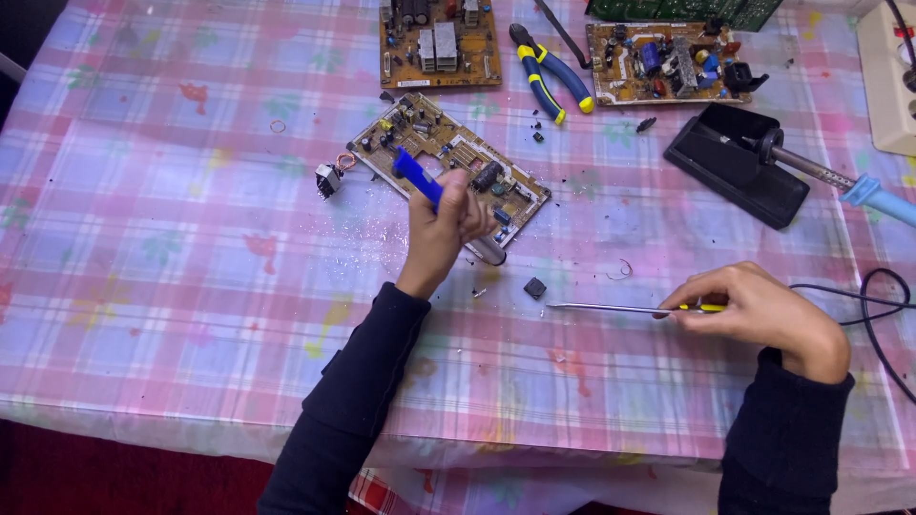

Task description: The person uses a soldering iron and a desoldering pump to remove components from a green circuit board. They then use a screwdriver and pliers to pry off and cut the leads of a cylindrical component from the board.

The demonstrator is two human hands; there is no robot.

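Note:
My left hand (pixel 441 229) grips a blue-handled desoldering pump (pixel 417 177) whose grey tip (pixel 489 252) points toward me. It hovers over a tan circuit board (pixel 448 153) that lies angled on the checked tablecloth (pixel 172 238). My right hand (pixel 759 310) rests on the cloth at the right and holds a thin screwdriver (pixel 611 308) with a yellow handle, its long metal shaft pointing left. A small black component (pixel 535 287) lies just beyond the shaft's tip, between the two hands.
Two more circuit boards (pixel 439 43) (pixel 668 62) lie at the far edge, with blue-and-yellow pliers (pixel 549 76) between them. A soldering iron (pixel 859 186) rests in a black stand (pixel 739 162) at right. A white power strip (pixel 887 76) and black cable (pixel 878 305) sit far right.

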